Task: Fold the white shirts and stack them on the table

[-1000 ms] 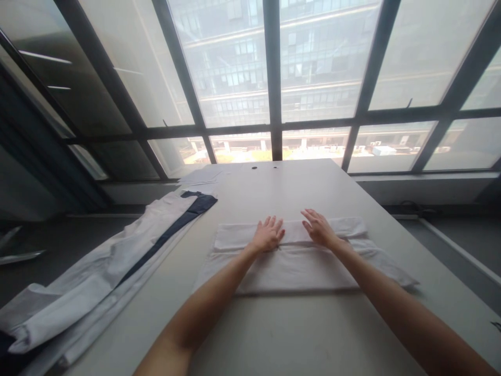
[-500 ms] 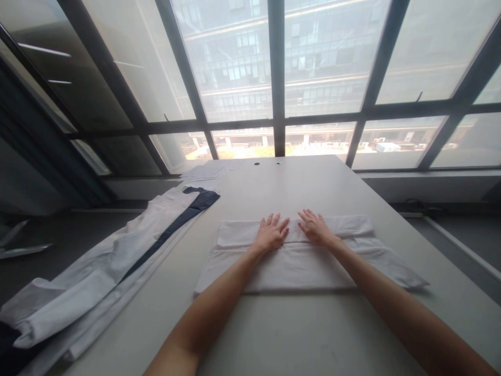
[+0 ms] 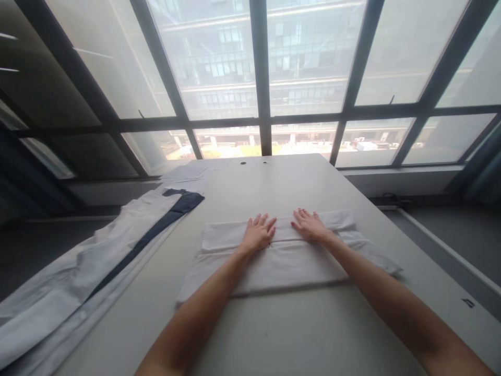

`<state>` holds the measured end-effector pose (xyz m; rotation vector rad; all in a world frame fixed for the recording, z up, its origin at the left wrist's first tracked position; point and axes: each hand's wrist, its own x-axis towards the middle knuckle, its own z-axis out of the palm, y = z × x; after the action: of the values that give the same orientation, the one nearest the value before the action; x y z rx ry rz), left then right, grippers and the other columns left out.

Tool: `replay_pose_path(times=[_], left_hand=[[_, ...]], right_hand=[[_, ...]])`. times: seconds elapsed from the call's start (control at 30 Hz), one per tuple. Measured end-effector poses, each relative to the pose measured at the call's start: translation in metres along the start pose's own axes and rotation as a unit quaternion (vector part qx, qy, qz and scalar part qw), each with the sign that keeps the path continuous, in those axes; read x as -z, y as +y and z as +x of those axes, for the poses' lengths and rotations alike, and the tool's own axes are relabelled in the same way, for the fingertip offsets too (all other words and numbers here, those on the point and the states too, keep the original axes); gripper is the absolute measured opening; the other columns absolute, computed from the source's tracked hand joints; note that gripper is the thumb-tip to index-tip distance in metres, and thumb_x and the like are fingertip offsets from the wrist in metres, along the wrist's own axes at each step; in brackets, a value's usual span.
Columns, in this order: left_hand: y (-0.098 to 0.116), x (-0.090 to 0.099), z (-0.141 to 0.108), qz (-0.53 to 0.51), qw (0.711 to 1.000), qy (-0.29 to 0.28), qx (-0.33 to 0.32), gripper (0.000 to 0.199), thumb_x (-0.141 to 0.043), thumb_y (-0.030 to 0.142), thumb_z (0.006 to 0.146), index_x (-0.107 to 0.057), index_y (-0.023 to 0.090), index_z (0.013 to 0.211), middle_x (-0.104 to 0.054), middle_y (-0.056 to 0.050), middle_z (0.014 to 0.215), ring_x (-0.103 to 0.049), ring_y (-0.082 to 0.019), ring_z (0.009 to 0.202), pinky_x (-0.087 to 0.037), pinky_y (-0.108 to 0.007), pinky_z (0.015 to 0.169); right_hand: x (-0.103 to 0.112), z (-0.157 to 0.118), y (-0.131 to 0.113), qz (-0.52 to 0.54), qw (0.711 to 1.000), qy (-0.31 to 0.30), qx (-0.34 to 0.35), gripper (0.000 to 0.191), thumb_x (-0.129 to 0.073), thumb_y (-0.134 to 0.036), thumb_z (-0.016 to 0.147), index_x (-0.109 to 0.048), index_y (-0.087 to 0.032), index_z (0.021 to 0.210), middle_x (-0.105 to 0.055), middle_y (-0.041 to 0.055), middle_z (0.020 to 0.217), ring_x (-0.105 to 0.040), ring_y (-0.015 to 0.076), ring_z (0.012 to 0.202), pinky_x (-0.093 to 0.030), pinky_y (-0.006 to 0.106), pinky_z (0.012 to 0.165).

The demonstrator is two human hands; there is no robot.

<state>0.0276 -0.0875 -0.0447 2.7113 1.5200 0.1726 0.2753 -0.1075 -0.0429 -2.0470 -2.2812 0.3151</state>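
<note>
A white garment (image 3: 289,266), folded into a wide flat shape, lies on the white table (image 3: 282,334). Its kind does not show. Across its upper part runs a seam or fold line. My left hand (image 3: 259,232) rests palm down on the upper middle of the cloth, fingers spread and pointing away from me. To its right, my right hand (image 3: 308,225) also lies flat on the cloth with its fingers apart. A gap of bare cloth separates the two hands, and neither grips the fabric.
White clothes (image 3: 97,250) with a dark blue garment (image 3: 156,222) among them are heaped along the table's left edge. White papers (image 3: 183,172) lie at the far left corner. Tall windows (image 3: 219,78) stand beyond the table. A small dark mark (image 3: 468,303) shows near the right edge.
The view has turned slightly to the right, so everything appears shifted left. My right hand sits a little farther from the left hand on the cloth. Both stay flat.
</note>
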Motion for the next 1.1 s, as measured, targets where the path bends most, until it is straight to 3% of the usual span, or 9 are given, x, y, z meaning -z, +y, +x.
replay_pose_path(times=[0.2,0.27,0.37,0.5,0.6,0.67,0.8,0.93,1.1], left_hand=[[0.000,0.000,0.002,-0.006,1.000,-0.011,0.005,0.053,-0.029,0.048,0.106,-0.036,0.034,0.157,-0.030,-0.008,0.164,-0.023,-0.034,0.151,-0.018,-0.061,0.119],[0.000,0.001,0.003,-0.006,1.000,-0.015,0.008,0.053,-0.029,0.048,0.106,-0.036,0.035,0.157,-0.030,-0.007,0.165,-0.023,-0.034,0.152,-0.018,-0.060,0.119],[0.000,0.001,0.003,-0.004,1.000,-0.019,0.012,0.053,-0.029,0.049,0.106,-0.035,0.036,0.157,-0.029,-0.006,0.165,-0.023,-0.033,0.152,-0.018,-0.060,0.119],[-0.001,0.001,0.002,0.001,1.000,-0.019,0.011,0.053,-0.028,0.049,0.106,-0.035,0.035,0.157,-0.029,-0.006,0.165,-0.023,-0.033,0.152,-0.019,-0.059,0.119],[-0.001,0.000,0.002,0.005,1.000,-0.015,0.010,0.053,-0.028,0.049,0.106,-0.036,0.035,0.157,-0.030,-0.006,0.165,-0.023,-0.032,0.152,-0.019,-0.059,0.119],[-0.001,0.000,0.002,0.008,1.000,-0.013,0.008,0.053,-0.028,0.049,0.106,-0.036,0.035,0.157,-0.029,-0.007,0.165,-0.022,-0.032,0.152,-0.019,-0.059,0.119],[-0.002,0.000,0.001,0.012,1.000,-0.010,0.005,0.053,-0.028,0.048,0.106,-0.035,0.035,0.157,-0.027,-0.007,0.166,-0.021,-0.032,0.153,-0.020,-0.059,0.119],[-0.001,0.000,0.000,0.013,1.000,-0.013,0.005,0.055,-0.026,0.049,0.106,-0.033,0.032,0.158,-0.027,-0.009,0.166,-0.021,-0.033,0.152,-0.020,-0.059,0.119],[-0.001,-0.001,0.002,-0.002,1.000,-0.017,0.010,0.063,-0.024,0.050,0.105,-0.024,0.021,0.161,-0.021,-0.010,0.167,-0.016,-0.031,0.154,-0.017,-0.058,0.121]], right_hand=[[0.013,-0.025,0.107,-0.051,0.990,0.009,-0.132,0.068,-0.021,-0.053,0.102,-0.025,-0.016,0.160,-0.015,0.0132,0.168,-0.012,0.0266,0.155,-0.009,0.058,0.121],[0.012,-0.031,0.126,-0.052,0.987,0.019,-0.149,0.068,-0.020,-0.053,0.102,-0.025,-0.017,0.160,-0.015,0.0123,0.168,-0.013,0.0260,0.155,-0.011,0.058,0.121],[0.009,-0.035,0.135,-0.048,0.986,0.032,-0.154,0.067,-0.018,-0.053,0.103,-0.025,-0.017,0.160,-0.016,0.0114,0.168,-0.013,0.0259,0.155,-0.012,0.059,0.121],[0.012,-0.036,0.119,-0.057,0.983,0.047,-0.168,0.064,-0.021,-0.049,0.104,-0.027,-0.016,0.159,-0.019,0.0142,0.168,-0.011,0.0284,0.155,-0.010,0.063,0.120],[0.016,-0.032,0.084,-0.074,0.973,0.128,-0.177,0.059,-0.021,-0.038,0.105,-0.030,-0.013,0.157,-0.022,0.0182,0.166,-0.012,0.0295,0.154,-0.009,0.063,0.119],[0.017,-0.027,0.053,-0.058,0.974,0.162,-0.145,0.057,-0.022,-0.037,0.106,-0.032,-0.013,0.157,-0.025,0.0186,0.165,-0.016,0.0283,0.154,-0.014,0.058,0.120],[0.006,-0.014,0.007,-0.012,0.989,0.132,-0.062,0.058,-0.026,-0.041,0.105,-0.030,-0.019,0.158,-0.023,0.0134,0.167,-0.016,0.0266,0.154,-0.018,0.055,0.120],[-0.009,-0.008,0.003,0.005,0.995,0.075,-0.058,0.061,-0.026,-0.046,0.104,-0.031,-0.017,0.158,-0.023,0.0144,0.166,-0.018,0.0287,0.154,-0.015,0.056,0.121],[-0.014,-0.007,0.011,-0.011,0.996,0.072,-0.058,0.060,-0.027,-0.045,0.104,-0.034,-0.017,0.157,-0.025,0.0143,0.166,-0.018,0.0290,0.153,-0.014,0.054,0.121]])
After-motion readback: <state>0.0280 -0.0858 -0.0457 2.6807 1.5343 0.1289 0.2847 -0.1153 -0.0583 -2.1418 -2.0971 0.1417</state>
